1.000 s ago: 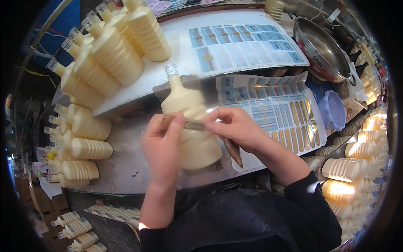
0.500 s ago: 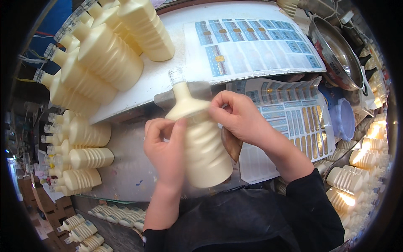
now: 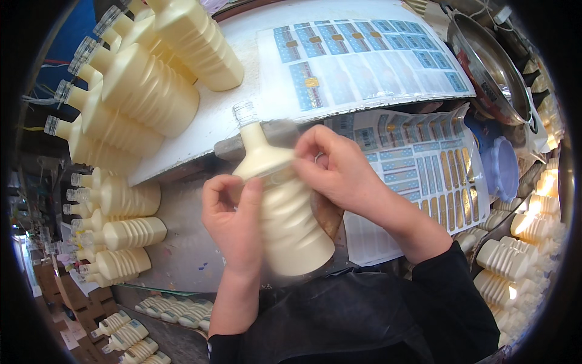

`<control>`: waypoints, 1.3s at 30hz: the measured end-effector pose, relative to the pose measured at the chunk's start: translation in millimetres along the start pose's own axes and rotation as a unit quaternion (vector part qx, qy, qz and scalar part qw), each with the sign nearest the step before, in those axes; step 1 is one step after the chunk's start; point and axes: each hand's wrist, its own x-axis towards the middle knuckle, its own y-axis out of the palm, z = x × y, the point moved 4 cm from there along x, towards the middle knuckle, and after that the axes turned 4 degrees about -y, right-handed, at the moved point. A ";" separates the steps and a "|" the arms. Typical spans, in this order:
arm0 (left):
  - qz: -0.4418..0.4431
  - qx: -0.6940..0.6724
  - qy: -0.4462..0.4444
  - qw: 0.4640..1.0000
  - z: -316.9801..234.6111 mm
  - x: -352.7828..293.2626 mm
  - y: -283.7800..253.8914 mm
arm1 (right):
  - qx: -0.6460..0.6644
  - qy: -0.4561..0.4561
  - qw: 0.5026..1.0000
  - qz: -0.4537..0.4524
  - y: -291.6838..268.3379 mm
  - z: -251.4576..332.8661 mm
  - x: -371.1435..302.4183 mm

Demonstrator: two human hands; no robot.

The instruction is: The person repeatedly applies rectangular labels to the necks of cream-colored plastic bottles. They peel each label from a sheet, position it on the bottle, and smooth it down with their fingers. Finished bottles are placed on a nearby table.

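Note:
A cream ribbed bottle (image 3: 295,233) with a clear threaded neck lies tilted in front of me, its neck pointing away and its base toward my body. Both hands are over its shoulder. My left hand (image 3: 235,221) pinches at the left side of the shoulder, thumb and forefinger closed. On the right side, my right hand (image 3: 333,164) pinches in the same way. A faint see-through sticker (image 3: 277,176) seems to stretch between the fingertips across the bottle; its outline is hard to make out. The neck rests near a grey padded block (image 3: 227,147).
Printed sticker sheets (image 3: 339,91) lie on the white board ahead, and another sheet (image 3: 418,182) sits lower right. Cream bottles (image 3: 151,85) crowd the left, with more (image 3: 503,258) at right. A metal pan (image 3: 485,67) and a lilac tub (image 3: 501,167) stand at far right.
The view has shifted slightly. The bottle leans a little more to the left at its neck, and both hands keep their pinch over its shoulder.

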 end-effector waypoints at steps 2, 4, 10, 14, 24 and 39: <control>-0.006 -0.028 0.007 1.000 -3.1 0.2 4.7 | 0.089 0.012 0.996 0.010 -1.0 -11.3 4.4; -0.001 -0.021 0.012 1.000 -5.0 0.6 4.3 | 0.131 0.018 0.991 0.009 -3.5 -13.6 4.6; 0.033 0.163 0.094 0.982 -7.0 6.3 0.7 | -0.140 0.024 0.990 -0.005 9.3 10.3 -1.2; 0.033 0.168 0.062 0.983 -5.9 7.7 2.4 | -0.026 0.038 0.999 0.027 6.9 -7.5 3.1; 0.053 0.112 0.063 0.990 1.2 10.6 -0.5 | 0.054 0.005 0.999 0.007 17.1 -13.5 -3.6; 0.063 0.060 0.046 0.995 6.3 14.1 -1.7 | 0.065 0.050 0.996 0.039 15.6 -8.6 -3.3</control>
